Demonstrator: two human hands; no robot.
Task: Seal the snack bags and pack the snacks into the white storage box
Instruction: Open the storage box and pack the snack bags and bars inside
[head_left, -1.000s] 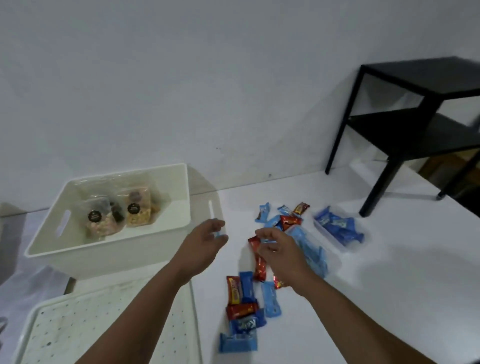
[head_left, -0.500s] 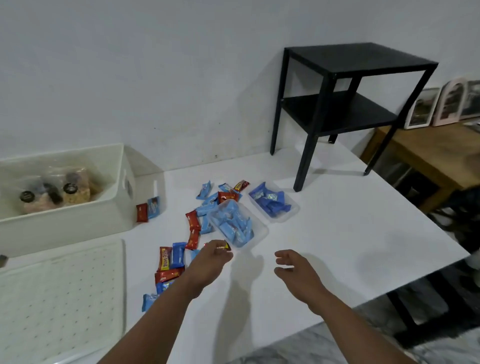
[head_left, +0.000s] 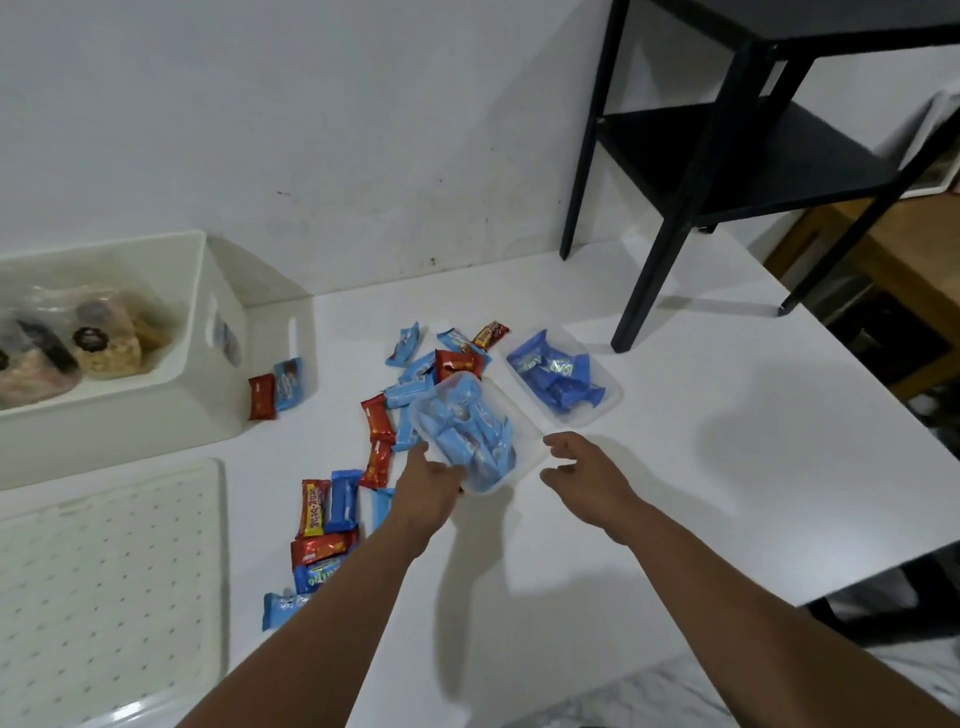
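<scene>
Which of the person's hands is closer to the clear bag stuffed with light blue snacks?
The left. The left hand touches the near left edge of the clear bag of light blue snacks, seemingly gripping it. The right hand hovers open just off its right edge, apart from it.

The tabletop (head_left: 649, 493) is smooth, matt white. The storage box (head_left: 208, 395) looks like smooth white plastic with a faint sheen. The two trays (head_left: 524, 457) (head_left: 608, 410) are clear, thin plastic. The loose snack wrappers (head_left: 376, 421) are glossy foil-like film in red and blue. The black side table (head_left: 670, 228) has a matt painted finish. The perforated lid (head_left: 104, 571) looks like matt white plastic.
</scene>
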